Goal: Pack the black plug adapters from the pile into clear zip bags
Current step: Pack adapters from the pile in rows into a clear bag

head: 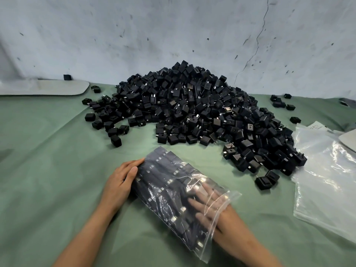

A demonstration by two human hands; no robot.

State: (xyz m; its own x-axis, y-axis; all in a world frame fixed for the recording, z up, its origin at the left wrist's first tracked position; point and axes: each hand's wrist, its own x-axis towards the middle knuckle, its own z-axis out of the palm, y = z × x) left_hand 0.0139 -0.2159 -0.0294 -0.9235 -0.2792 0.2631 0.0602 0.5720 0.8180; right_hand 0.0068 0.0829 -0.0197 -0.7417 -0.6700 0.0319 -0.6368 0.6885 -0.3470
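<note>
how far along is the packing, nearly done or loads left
Done: one clear zip bag already holds rows of adapters. In hand: its mouth is unsealed, the right hand reaches inside with flat fingers while the left hand presses its side. Left: a large pile sits on the green cloth, and a stack of empty bags waits at the right.
</note>
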